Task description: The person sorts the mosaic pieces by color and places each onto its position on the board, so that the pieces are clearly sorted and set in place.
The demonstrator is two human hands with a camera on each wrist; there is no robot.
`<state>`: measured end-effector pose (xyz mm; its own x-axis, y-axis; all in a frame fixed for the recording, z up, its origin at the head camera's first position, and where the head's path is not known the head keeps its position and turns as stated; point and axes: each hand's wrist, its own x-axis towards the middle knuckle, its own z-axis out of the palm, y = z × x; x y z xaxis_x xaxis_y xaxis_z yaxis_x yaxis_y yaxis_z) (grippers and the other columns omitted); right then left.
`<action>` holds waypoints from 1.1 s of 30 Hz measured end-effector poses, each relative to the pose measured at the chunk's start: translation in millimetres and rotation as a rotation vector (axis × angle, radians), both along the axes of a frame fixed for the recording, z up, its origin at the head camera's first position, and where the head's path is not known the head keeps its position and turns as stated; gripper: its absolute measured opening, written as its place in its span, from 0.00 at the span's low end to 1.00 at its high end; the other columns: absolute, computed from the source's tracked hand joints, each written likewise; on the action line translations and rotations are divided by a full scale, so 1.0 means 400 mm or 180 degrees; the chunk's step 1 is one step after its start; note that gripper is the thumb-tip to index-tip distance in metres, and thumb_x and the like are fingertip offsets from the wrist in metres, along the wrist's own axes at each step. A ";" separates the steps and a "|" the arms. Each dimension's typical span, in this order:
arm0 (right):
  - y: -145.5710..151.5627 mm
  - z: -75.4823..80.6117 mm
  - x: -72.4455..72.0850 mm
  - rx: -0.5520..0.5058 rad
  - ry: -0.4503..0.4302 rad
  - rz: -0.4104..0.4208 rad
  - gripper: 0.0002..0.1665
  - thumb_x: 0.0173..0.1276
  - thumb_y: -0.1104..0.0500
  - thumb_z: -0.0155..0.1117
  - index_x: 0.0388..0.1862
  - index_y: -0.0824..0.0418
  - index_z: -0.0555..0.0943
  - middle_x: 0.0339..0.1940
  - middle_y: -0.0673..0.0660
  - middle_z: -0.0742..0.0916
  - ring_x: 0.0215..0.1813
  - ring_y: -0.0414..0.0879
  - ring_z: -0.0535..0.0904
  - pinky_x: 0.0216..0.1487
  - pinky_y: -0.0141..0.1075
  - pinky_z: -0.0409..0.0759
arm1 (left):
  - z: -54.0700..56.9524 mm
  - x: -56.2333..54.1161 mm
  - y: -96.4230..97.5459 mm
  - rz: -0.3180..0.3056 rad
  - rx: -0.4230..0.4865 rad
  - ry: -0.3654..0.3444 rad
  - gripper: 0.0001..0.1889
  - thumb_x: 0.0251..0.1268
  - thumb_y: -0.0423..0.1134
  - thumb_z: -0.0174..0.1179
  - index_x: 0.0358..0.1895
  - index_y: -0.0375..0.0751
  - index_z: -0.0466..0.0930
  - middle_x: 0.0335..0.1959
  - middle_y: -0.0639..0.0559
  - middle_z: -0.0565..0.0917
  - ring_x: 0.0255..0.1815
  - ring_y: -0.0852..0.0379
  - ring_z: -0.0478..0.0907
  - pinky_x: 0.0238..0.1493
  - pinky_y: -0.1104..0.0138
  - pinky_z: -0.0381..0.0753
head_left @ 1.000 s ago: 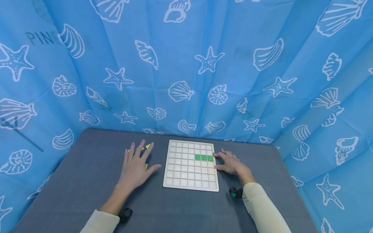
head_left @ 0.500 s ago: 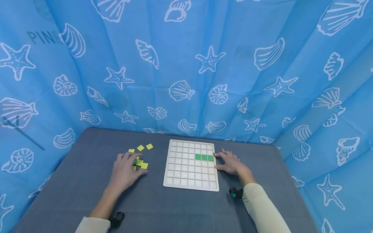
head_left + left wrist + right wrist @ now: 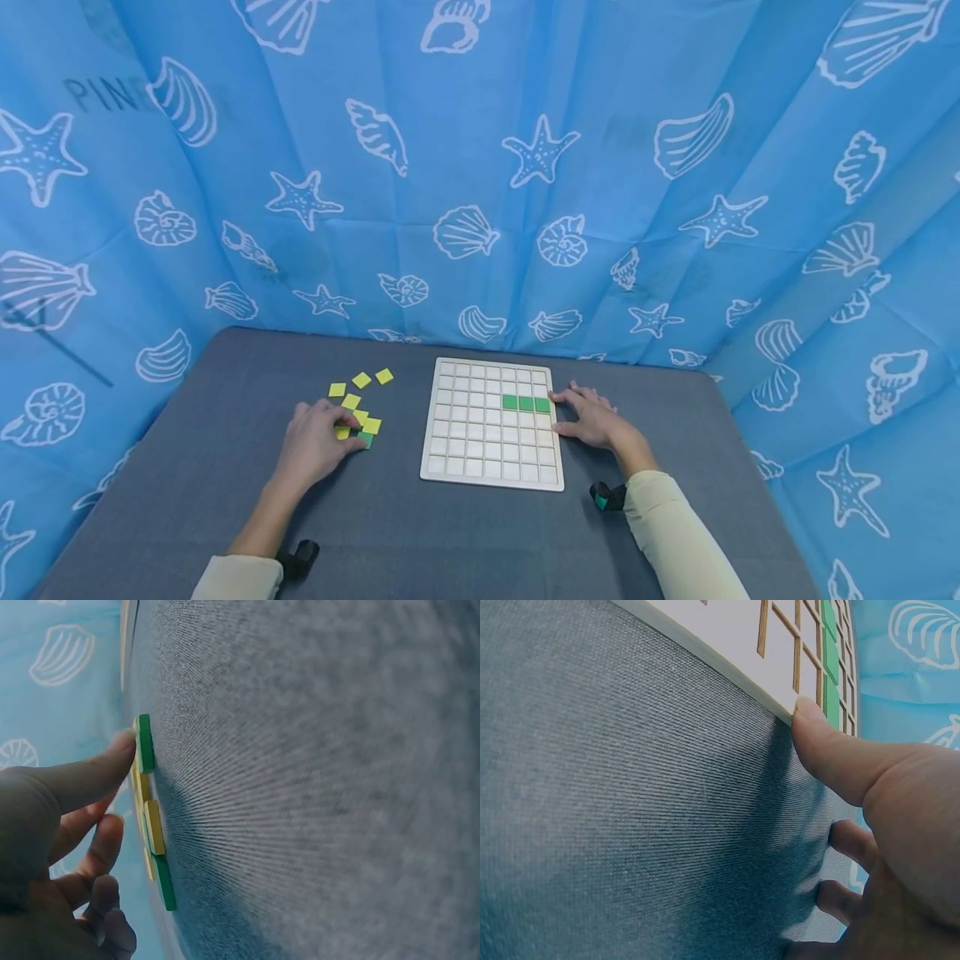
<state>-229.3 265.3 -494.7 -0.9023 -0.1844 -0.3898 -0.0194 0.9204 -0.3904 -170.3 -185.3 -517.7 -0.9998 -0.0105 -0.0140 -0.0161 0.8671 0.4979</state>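
The square grid board lies flat near the middle of the grey counter, so that, I suppose, both hands can reach it comfortably. The right hand is at its right edge, with the thumb touching the border; these fingers are relaxed and grasp nothing, and the light contact probably serves to keep the board from sliding. Three green tiles sit side by side in the third row from the far side, at the right end. The left hand, with bent fingers, is over the loose pieces left of the board. Its thumb touches a loose green tile at the near side of the pile, but I cannot tell whether the fingers grasp it, because they are partly hidden. The yellow tiles lie close by, some together and others apart, perhaps kept on this side for the left hand. The counter has a woven-looking surface, and behind it and at both sides hangs a blue curtain with white shells and starfish.
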 end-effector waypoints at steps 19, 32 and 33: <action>0.002 -0.006 -0.001 0.0037 0.0020 -0.0020 0.37 0.74 0.48 0.65 0.79 0.50 0.66 0.85 0.68 0.54 0.83 0.76 0.43 0.74 0.76 0.44 | 0.002 -0.001 0.009 -0.0030 -0.0048 -0.0119 0.10 0.50 0.45 0.80 0.34 0.52 0.88 0.36 0.53 0.82 0.41 0.50 0.67 0.38 0.59 0.66; 0.004 -0.005 -0.001 0.0023 0.0008 -0.0026 0.36 0.74 0.48 0.65 0.78 0.50 0.67 0.85 0.67 0.54 0.83 0.75 0.43 0.75 0.76 0.43 | 0.034 -0.026 0.027 -0.0159 0.0463 -0.0285 0.05 0.64 0.44 0.71 0.39 0.51 0.86 0.34 0.57 0.87 0.32 0.60 0.78 0.34 0.63 0.73; 0.004 -0.004 -0.001 0.0023 0.0011 -0.0017 0.36 0.74 0.48 0.65 0.78 0.50 0.67 0.85 0.67 0.54 0.83 0.76 0.43 0.74 0.76 0.43 | 0.037 -0.028 0.030 -0.0185 0.0515 -0.0261 0.05 0.64 0.44 0.71 0.39 0.52 0.86 0.35 0.57 0.87 0.32 0.60 0.77 0.34 0.63 0.73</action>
